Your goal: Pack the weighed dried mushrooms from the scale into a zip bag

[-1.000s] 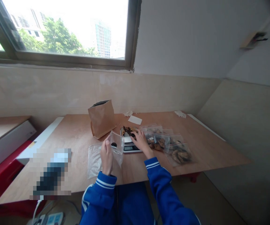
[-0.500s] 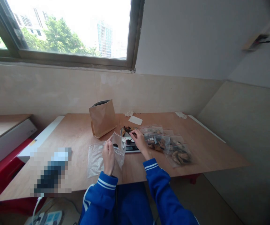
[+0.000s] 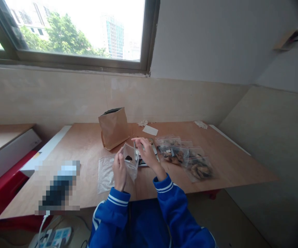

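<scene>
My left hand (image 3: pixel 119 172) grips a clear zip bag (image 3: pixel 132 167) near its mouth, and a dark dried piece (image 3: pixel 128 158) shows through the plastic. My right hand (image 3: pixel 147 153) is over a small digital scale (image 3: pixel 154 148), beside the bag's mouth, with its fingers stretched to the left. Nothing can be made out in its fingers, though their undersides are hidden. The hand covers most of the scale and its display. Beneath the held bag lies another clear plastic bag (image 3: pixel 104 175), flat on the table.
Several zip bags of dried brown pieces (image 3: pixel 175 156) lie right of the scale. A brown paper pouch (image 3: pixel 114 129) stands open at the back left. A white card (image 3: pixel 150 130) and crumpled tissue (image 3: pixel 200 124) lie farther back on the wooden table (image 3: pixel 231 168). A blurred-out object (image 3: pixel 59 187) lies at left.
My right hand has moved left from the dark pieces on the scale to beside the bag's mouth, its pinched fingers now stretched out. My left hand keeps its hold on the bag.
</scene>
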Action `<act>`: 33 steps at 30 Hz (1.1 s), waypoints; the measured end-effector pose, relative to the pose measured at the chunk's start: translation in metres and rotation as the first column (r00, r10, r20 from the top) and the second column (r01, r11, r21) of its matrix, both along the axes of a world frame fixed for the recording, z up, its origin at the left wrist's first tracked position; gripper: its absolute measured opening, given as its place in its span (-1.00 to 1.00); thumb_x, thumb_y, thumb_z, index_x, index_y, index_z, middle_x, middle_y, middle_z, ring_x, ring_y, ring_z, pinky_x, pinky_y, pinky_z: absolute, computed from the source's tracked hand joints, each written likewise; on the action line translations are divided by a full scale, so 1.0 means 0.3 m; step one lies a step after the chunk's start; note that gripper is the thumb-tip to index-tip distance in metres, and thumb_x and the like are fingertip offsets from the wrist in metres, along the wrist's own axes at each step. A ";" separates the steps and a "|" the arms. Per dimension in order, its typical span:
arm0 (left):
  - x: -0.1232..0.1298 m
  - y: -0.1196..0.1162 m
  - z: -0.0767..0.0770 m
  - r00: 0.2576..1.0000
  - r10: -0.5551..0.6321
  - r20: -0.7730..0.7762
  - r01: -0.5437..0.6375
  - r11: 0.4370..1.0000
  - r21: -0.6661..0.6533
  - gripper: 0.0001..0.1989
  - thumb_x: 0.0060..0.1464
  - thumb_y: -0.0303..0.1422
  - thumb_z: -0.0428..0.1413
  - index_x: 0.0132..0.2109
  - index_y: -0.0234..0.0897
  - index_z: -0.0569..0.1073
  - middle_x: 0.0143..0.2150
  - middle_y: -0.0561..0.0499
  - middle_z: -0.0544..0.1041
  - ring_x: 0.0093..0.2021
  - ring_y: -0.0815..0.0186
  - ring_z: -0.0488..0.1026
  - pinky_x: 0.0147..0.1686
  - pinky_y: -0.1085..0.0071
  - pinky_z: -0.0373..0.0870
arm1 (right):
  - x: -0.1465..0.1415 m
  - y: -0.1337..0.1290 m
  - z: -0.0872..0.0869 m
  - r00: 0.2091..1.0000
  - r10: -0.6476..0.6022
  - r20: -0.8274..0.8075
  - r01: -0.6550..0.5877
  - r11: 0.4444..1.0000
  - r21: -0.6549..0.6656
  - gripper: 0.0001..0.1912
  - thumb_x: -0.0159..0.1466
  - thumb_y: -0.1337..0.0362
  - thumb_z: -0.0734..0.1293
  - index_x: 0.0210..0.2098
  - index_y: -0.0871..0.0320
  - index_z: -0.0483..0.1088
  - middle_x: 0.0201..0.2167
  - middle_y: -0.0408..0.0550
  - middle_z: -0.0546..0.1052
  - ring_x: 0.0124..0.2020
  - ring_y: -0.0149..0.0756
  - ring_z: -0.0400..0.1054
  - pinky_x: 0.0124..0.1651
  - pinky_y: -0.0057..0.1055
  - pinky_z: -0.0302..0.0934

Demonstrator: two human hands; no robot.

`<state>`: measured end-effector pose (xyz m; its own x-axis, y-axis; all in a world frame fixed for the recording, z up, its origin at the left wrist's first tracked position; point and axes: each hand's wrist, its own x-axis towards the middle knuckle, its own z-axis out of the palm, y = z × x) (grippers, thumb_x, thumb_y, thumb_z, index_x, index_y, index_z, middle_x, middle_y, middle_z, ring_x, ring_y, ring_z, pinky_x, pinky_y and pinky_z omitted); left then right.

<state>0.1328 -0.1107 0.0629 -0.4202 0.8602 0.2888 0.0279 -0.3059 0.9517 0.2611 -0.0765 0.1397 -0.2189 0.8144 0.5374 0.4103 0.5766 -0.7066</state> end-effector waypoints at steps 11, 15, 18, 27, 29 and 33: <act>-0.014 -0.022 0.014 0.997 -0.011 0.078 0.008 0.999 0.040 -0.53 0.30 -0.11 -0.14 0.18 -0.25 0.37 0.22 -0.14 0.38 0.24 0.17 0.30 0.25 0.16 0.19 | 0.050 -0.073 -0.351 0.825 -0.064 0.561 0.057 0.998 0.029 -0.67 0.23 0.50 0.19 -0.07 0.14 0.41 -0.07 0.07 0.46 -0.03 -0.08 0.30 0.06 -0.12 0.23; -0.022 -0.024 0.012 0.996 0.000 0.092 -0.004 0.999 0.041 -0.50 0.29 -0.09 -0.13 0.18 -0.30 0.36 0.22 -0.18 0.38 0.22 0.16 0.32 0.23 0.18 0.22 | 0.043 -0.068 -0.302 0.921 -0.042 0.387 0.038 0.999 0.018 -0.69 0.24 0.54 0.18 -0.19 0.11 0.46 -0.20 0.00 0.51 -0.09 -0.15 0.35 0.01 -0.16 0.26; -0.029 -0.023 0.012 0.996 0.017 0.085 -0.020 0.999 0.039 -0.50 0.29 -0.09 -0.13 0.18 -0.32 0.37 0.23 -0.21 0.37 0.24 0.15 0.30 0.22 0.18 0.23 | 0.023 -0.063 -0.189 0.992 -0.126 0.002 0.126 0.992 0.003 -0.80 0.30 0.37 0.23 -0.13 0.09 0.45 -0.19 -0.03 0.52 -0.15 -0.22 0.38 -0.08 -0.26 0.30; -0.052 -0.027 0.010 0.998 0.042 0.039 -0.044 0.998 0.043 -0.51 0.28 -0.07 -0.12 0.17 -0.25 0.39 0.22 -0.15 0.38 0.25 0.15 0.28 0.27 0.14 0.16 | 0.053 0.144 -0.120 0.993 -0.120 -0.002 0.120 0.993 -0.005 -0.57 0.41 0.07 0.08 0.04 0.12 0.42 0.08 0.09 0.43 0.17 -0.21 0.24 0.19 -0.22 0.14; -0.063 -0.024 0.009 0.998 0.048 0.037 -0.050 0.998 0.049 -0.51 0.28 -0.07 -0.11 0.17 -0.24 0.40 0.23 -0.14 0.38 0.26 0.15 0.27 0.26 0.13 0.18 | 0.074 0.235 -0.178 0.962 -0.173 0.212 0.186 0.982 -0.041 -0.52 0.36 0.04 0.17 0.16 0.16 0.32 0.21 0.16 0.30 0.28 -0.11 0.11 0.28 -0.14 0.01; -0.075 -0.019 0.008 0.996 0.059 0.061 -0.062 0.997 0.052 -0.53 0.27 -0.06 -0.10 0.16 -0.19 0.42 0.22 -0.11 0.39 0.24 0.14 0.29 0.23 0.12 0.23 | 0.058 0.340 -0.273 0.800 -0.116 0.589 0.217 0.971 -0.103 -0.27 0.21 -0.03 0.36 0.26 0.20 0.19 0.28 0.25 0.19 0.32 0.08 -0.01 0.29 -0.07 -0.08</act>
